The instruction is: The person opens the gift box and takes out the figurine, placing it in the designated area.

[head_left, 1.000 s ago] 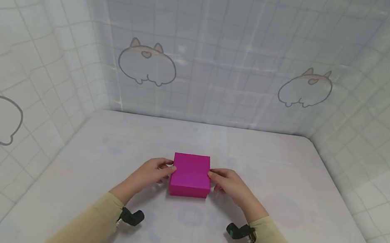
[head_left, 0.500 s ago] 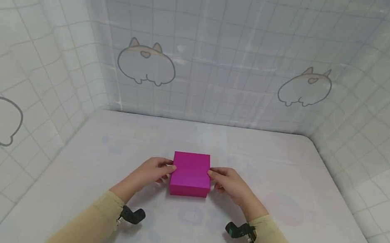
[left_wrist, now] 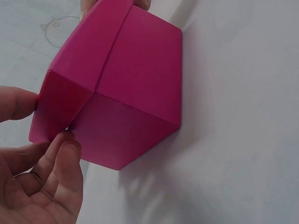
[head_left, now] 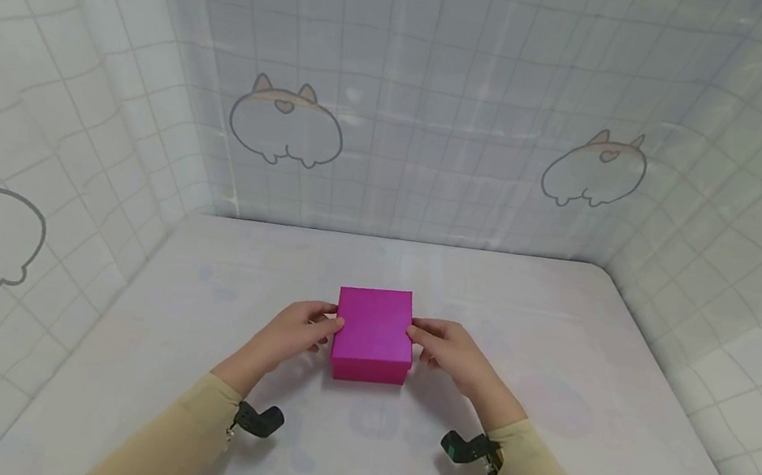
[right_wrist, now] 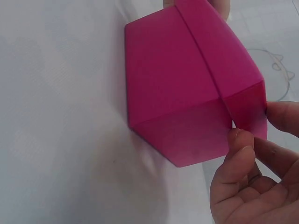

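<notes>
In the head view a magenta box stands on the table, its lid [head_left: 375, 323] fitted over the base [head_left: 370, 372]. My left hand [head_left: 298, 332] pinches the lid's left side, thumb at the top edge and fingers below. On the opposite side my right hand [head_left: 450, 352] grips the lid the same way. From the left wrist, the lid's rim [left_wrist: 93, 42] overlaps the upper part of the base [left_wrist: 145, 65], with a narrow gap by my fingertips [left_wrist: 66, 140]. A similar gap shows in the right wrist view beside the fingertips [right_wrist: 240, 137]. The box's interior is hidden.
A pale patterned cloth covers the table [head_left: 362, 464]. Grid-patterned curtains [head_left: 435, 73] with cartoon animal prints rise behind and at both sides. A black wrist camera [head_left: 260, 421] sits on the left wrist, another camera [head_left: 467, 449] on the right.
Both hands have moved slightly upward and away with the lid, whose far edge now sits higher in the head view. More of the front of the box shows; its base has stayed in place.
</notes>
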Available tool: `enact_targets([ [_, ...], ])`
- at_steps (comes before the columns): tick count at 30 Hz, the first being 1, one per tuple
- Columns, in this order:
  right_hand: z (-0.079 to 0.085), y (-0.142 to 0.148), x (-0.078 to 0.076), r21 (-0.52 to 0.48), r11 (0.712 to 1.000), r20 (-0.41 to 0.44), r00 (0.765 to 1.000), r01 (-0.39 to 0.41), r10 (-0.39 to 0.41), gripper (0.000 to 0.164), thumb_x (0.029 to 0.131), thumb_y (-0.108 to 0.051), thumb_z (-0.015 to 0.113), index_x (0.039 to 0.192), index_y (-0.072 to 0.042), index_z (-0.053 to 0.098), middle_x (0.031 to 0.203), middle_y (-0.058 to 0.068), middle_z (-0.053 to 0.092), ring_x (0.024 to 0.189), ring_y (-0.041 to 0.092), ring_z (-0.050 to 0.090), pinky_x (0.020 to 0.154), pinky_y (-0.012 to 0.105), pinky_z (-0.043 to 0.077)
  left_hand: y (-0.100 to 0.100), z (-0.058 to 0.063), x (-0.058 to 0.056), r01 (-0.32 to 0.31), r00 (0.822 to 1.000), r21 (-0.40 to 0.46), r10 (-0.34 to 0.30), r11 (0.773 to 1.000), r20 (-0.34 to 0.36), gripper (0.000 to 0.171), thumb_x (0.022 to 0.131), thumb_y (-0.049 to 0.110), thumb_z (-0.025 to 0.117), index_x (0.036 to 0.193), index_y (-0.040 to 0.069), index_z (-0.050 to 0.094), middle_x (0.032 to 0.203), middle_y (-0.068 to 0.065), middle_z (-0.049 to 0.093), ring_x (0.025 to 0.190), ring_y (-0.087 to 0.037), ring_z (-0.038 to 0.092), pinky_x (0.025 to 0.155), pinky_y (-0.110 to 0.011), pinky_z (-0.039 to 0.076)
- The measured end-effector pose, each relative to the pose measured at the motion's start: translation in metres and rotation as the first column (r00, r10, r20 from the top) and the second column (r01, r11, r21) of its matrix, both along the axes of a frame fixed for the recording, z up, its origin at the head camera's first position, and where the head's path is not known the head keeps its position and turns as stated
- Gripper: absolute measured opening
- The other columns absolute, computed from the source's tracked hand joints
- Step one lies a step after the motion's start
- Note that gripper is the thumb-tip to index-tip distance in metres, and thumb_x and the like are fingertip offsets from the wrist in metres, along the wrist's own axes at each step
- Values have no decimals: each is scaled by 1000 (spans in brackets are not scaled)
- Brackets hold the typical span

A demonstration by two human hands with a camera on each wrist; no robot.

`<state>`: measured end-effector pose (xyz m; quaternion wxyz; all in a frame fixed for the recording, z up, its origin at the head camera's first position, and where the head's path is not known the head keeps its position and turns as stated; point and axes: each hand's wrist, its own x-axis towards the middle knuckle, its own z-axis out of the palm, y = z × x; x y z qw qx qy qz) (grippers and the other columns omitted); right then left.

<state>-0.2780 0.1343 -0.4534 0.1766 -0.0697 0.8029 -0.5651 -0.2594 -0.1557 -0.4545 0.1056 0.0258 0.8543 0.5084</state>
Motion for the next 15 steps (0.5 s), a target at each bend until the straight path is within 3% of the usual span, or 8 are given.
enact_targets([
  [8,17,-3,11,71,997,-71,997,3,2,50,93,-38,69,136,-14,62,111,2,67,84,25,63,71,34,55,1,13,9,-7,999,-36,5,999,-54,57,93,36,69,139,7,54,111,-7,65,92,-27,66,70,-32,59],
  [15,29,-6,20,128,992,-155,988,-4,24,50,93,-39,68,138,-17,61,104,0,68,85,25,63,71,41,55,-2,20,16,-14,996,-74,7,997,-92,57,93,38,68,140,9,54,112,-4,65,92,-20,65,70,-31,59],
])
